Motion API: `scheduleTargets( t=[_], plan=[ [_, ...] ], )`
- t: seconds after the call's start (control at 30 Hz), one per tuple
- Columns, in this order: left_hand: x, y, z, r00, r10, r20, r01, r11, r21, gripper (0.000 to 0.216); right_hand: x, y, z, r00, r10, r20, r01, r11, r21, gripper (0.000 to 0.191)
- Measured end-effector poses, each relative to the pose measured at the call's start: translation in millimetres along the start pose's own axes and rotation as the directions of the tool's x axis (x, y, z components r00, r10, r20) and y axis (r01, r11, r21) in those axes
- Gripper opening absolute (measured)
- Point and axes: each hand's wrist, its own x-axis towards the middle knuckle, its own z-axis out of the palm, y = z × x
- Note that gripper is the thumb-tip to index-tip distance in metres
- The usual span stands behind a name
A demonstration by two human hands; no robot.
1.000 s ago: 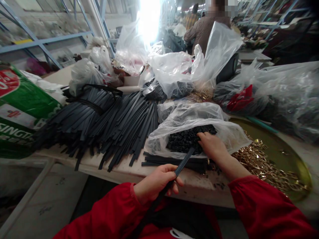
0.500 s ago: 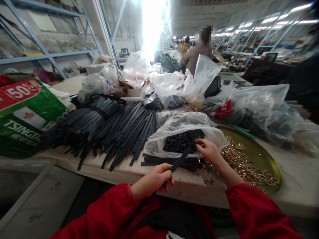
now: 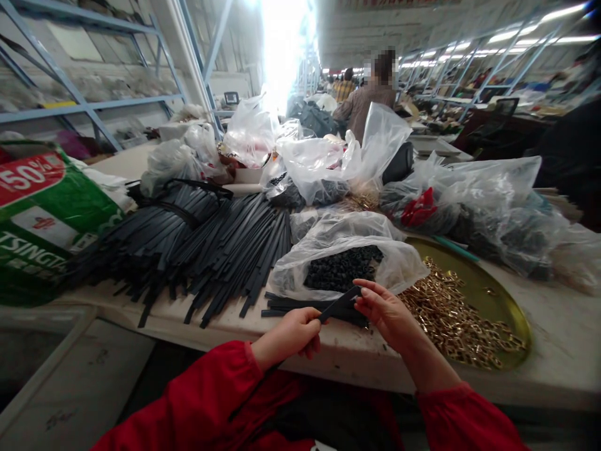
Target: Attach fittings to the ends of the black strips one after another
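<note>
My left hand is closed around a narrow flat black strap, which points up and to the right from the fist. At the strap's far tip, the thumb and forefinger of my right hand pinch together. Whether a small black piece also sits between those fingers I cannot make out. Just behind the hands lies an opened clear plastic bag full of small black pieces, which look like loops. More black straps lie flat along the table edge in front of the bag, partly covered by my hands.
To the right, a round gold-coloured tray holds many small gold metal pieces. Big bundles of black straps fan out at left beside a green bag. Plastic bags line the table's back. A person is farther off.
My right hand has drawn back from the bag of small black pieces, down and left to the strap's tip. The left hand keeps its hold, nearly unmoved. The view has shifted slightly.
</note>
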Motion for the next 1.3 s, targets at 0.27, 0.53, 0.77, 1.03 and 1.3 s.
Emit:
scheduleTargets(
  t=[0.27, 0.53, 0.77, 1.03, 1.3],
  plan=[
    [2.1, 5.9, -1.8, 0.982, 0.185, 0.034, -0.189, 0.967, 0.169, 0.031, -8.1, 17.8, 7.2, 0.985, -0.110, 0.130, 0.154, 0.906, -0.395, 0.032],
    [-5.9, 0.9, 13.1, 0.929, 0.364, 0.066, -0.337, 0.760, 0.556, 0.028, -37.7, 34.5, 3.5, 0.902, -0.285, 0.324, 0.431, 0.583, -0.689, 0.019],
    [-31.1, 2.8, 27.7, 0.953, 0.284, 0.109, -0.302, 0.836, 0.458, 0.029, -69.4, 36.9, 2.4, 0.931, -0.182, 0.317, 0.330, 0.791, -0.515, 0.023],
    [-40.8, 5.6, 46.4, 0.967, 0.137, 0.216, -0.190, 0.950, 0.248, 0.031, -87.3, 46.2, -5.2, 0.978, -0.102, 0.184, 0.157, 0.937, -0.312, 0.028],
    [-15.9, -11.8, 54.8, 0.977, 0.191, 0.092, -0.197, 0.979, 0.059, 0.051, -79.4, 58.5, -3.4, 0.995, -0.028, 0.098, 0.042, 0.989, -0.142, 0.039]
  ],
)
